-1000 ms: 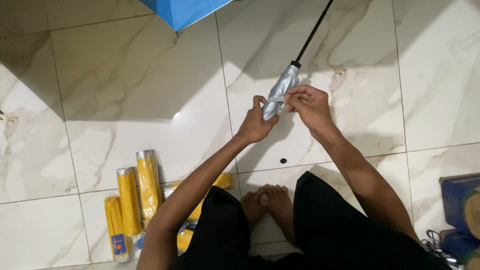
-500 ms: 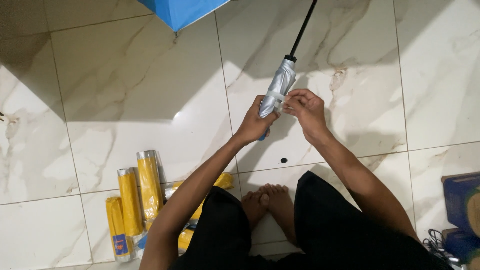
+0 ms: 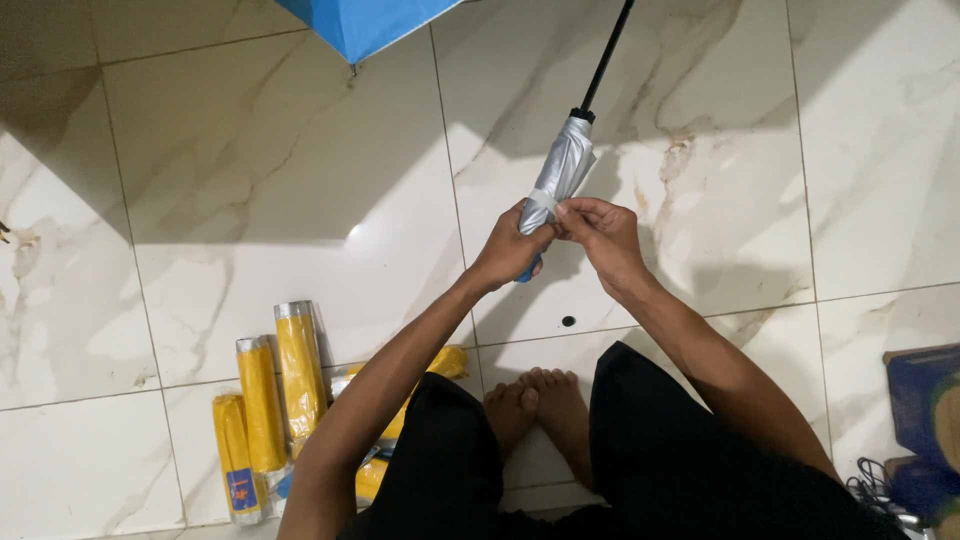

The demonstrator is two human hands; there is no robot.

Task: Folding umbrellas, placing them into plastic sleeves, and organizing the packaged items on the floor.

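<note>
One folded silver umbrella [image 3: 562, 172], black-shafted, tightly rolled.

Folded silver umbrella [image 3: 562, 170], tilted, hand-held

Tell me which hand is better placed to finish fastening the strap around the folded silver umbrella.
Probably the right hand: its fingertips pinch the strap at the folded silver umbrella, free to work it. The left hand is wrapped around the umbrella's lower end, steadying it, so it looks less free.

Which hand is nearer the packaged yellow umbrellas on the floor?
Left. The left hand grips the folded silver umbrella on the side of the yellow umbrellas; the right hand pinches its strap, farther away.
</note>
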